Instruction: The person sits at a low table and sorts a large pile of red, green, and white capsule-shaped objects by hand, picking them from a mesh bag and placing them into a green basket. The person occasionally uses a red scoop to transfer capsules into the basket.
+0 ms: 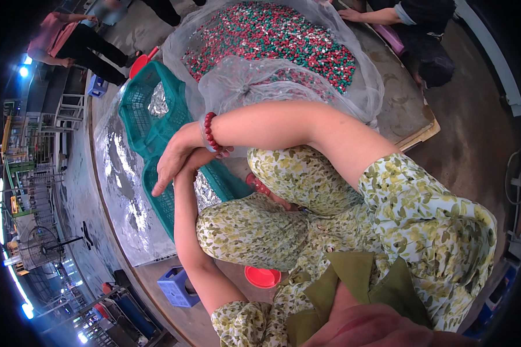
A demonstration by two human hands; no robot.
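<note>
My right forearm crosses in front of me, a red bead bracelet (pixel 210 132) at its wrist. My right hand (pixel 176 153) lies across my left wrist, its fingers stretched downward and nothing in it. My left hand (pixel 200 157) is tucked beneath the right wrist. Only a few of its fingertips show below the bracelet, so its grip is mostly hidden. Just behind both hands are green plastic baskets (pixel 134 118) lined with green netting. Shiny silver pieces (pixel 158 101) lie in the far basket, with more silver pieces (pixel 204 191) in the near one.
Beyond my arms, a translucent mesh sheet (pixel 226 78) holds a heap of small red, green and white pieces (pixel 283 40). Another person's hand (pixel 350 15) touches its far right edge. A red scoop (pixel 139 65), blue stool (pixel 178 287) and red bowl (pixel 263 276) stand around.
</note>
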